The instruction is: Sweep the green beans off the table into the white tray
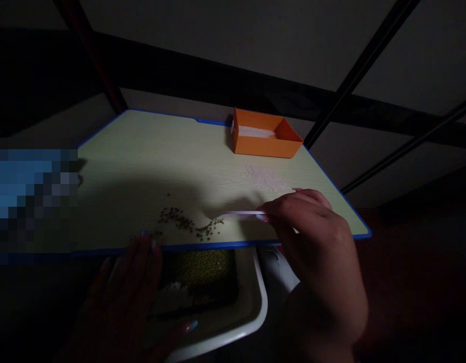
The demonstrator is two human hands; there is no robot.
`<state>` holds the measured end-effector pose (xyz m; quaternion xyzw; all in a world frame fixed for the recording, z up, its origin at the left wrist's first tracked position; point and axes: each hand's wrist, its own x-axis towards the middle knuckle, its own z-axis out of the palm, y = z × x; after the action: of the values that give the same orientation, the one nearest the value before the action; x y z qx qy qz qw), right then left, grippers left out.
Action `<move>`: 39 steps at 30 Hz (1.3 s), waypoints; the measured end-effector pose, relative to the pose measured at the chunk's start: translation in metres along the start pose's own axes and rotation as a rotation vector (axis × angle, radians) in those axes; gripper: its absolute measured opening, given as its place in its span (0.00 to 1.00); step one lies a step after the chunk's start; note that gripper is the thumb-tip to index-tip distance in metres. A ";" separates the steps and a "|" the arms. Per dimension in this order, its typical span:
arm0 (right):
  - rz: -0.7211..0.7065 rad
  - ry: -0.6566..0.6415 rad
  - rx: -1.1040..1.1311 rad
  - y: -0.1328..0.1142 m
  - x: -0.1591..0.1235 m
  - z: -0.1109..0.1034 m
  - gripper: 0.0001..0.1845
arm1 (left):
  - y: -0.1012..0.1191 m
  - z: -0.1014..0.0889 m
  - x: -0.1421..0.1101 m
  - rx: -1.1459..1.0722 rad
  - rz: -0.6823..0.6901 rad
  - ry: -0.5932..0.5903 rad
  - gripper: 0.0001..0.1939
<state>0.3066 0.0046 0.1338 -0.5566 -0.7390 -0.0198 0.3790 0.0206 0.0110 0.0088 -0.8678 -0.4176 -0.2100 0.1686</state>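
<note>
My right hand [312,237] pinches a thin white strip [238,214] and lays it flat on the pale table [142,166], its tip touching a scatter of small green beans [187,222] near the front edge. My left hand [130,287] is spread below the table's edge, fingers apart, resting on the rim of a white tray [255,312] that holds a heap of green beans [206,267] and some white grains. A patch of white grains [266,177] lies on the table beyond my right hand.
An orange open box [265,133] with white grains inside stands at the table's far edge. The table has a blue rim [217,246]. Dark metal bars [353,75] cross behind it. A blurred blue patch is at the left. The surroundings are very dark.
</note>
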 end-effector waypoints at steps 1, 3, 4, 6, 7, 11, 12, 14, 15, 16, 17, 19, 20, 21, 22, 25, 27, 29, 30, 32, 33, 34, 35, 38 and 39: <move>-0.005 -0.004 -0.002 0.000 0.000 0.000 0.13 | 0.000 -0.001 0.000 0.001 0.000 -0.008 0.51; -0.007 -0.014 -0.006 0.000 0.000 -0.001 0.12 | 0.000 -0.001 0.000 -0.012 -0.006 -0.002 0.50; -0.003 -0.018 -0.006 0.000 -0.001 -0.001 0.12 | 0.000 -0.002 0.001 -0.019 -0.009 0.005 0.50; 0.002 -0.024 -0.008 0.000 -0.001 -0.002 0.12 | 0.000 -0.001 0.001 -0.025 -0.005 0.022 0.50; 0.003 -0.027 -0.009 0.000 -0.001 -0.003 0.11 | 0.000 0.000 0.002 -0.025 0.003 0.026 0.50; 0.004 -0.038 -0.007 -0.001 -0.004 -0.005 0.10 | 0.001 0.001 0.003 -0.037 0.004 0.034 0.51; 0.008 -0.040 -0.011 -0.001 -0.004 -0.005 0.10 | 0.001 0.001 0.004 -0.039 -0.009 0.010 0.51; 0.010 -0.042 -0.022 -0.001 -0.005 -0.006 0.10 | 0.002 0.001 0.004 -0.056 -0.025 0.037 0.51; 0.010 -0.042 -0.025 -0.001 -0.006 -0.007 0.11 | 0.002 0.001 0.003 -0.056 -0.025 0.035 0.51; 0.010 -0.042 -0.024 -0.001 -0.006 -0.007 0.11 | 0.002 0.001 0.003 -0.052 -0.020 0.036 0.51; 0.013 -0.043 -0.022 -0.001 -0.007 -0.008 0.11 | 0.001 0.001 0.003 -0.045 -0.013 0.035 0.50; 0.016 -0.040 -0.020 -0.001 -0.008 -0.009 0.11 | 0.000 0.001 0.001 -0.029 -0.003 0.035 0.50; 0.019 -0.041 -0.023 -0.001 -0.008 -0.010 0.11 | 0.000 0.001 0.001 -0.023 -0.001 0.030 0.50; 0.019 -0.040 -0.026 -0.001 -0.009 -0.011 0.11 | 0.000 0.001 0.000 -0.021 -0.004 0.021 0.51; 0.020 -0.038 -0.028 -0.001 -0.010 -0.012 0.11 | 0.000 0.001 0.000 -0.022 -0.011 0.011 0.51; 0.026 -0.031 -0.032 -0.001 -0.012 -0.013 0.11 | 0.001 0.001 0.000 -0.035 -0.029 0.008 0.51; 0.034 -0.033 -0.033 -0.001 -0.012 -0.014 0.11 | 0.002 0.001 0.001 -0.044 -0.036 0.022 0.52; 0.038 -0.032 -0.032 -0.001 -0.012 -0.014 0.10 | 0.002 0.001 0.002 -0.045 -0.036 0.015 0.51; 0.037 -0.029 -0.030 -0.001 -0.012 -0.014 0.10 | 0.002 0.001 0.002 -0.043 -0.032 0.014 0.51; 0.035 -0.026 -0.027 -0.001 -0.012 -0.014 0.10 | 0.002 0.001 0.001 -0.042 -0.022 0.017 0.51; 0.036 -0.034 -0.024 -0.001 -0.012 -0.014 0.10 | 0.001 0.002 0.001 -0.044 -0.016 0.028 0.51; 0.036 -0.040 -0.022 -0.001 -0.012 -0.015 0.10 | 0.001 0.002 0.001 -0.045 -0.023 0.023 0.52; 0.036 -0.045 -0.024 -0.001 -0.012 -0.016 0.10 | 0.001 0.002 0.000 -0.045 -0.028 0.022 0.52; 0.022 -0.048 -0.031 -0.002 -0.013 -0.017 0.09 | 0.002 0.001 0.000 -0.042 -0.032 0.025 0.51; 0.017 -0.046 -0.032 -0.002 -0.013 -0.017 0.09 | 0.002 0.001 0.000 -0.047 -0.030 0.029 0.51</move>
<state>0.3157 -0.0145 0.1392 -0.5691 -0.7423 -0.0154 0.3533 0.0226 0.0101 0.0075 -0.8621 -0.4230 -0.2346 0.1510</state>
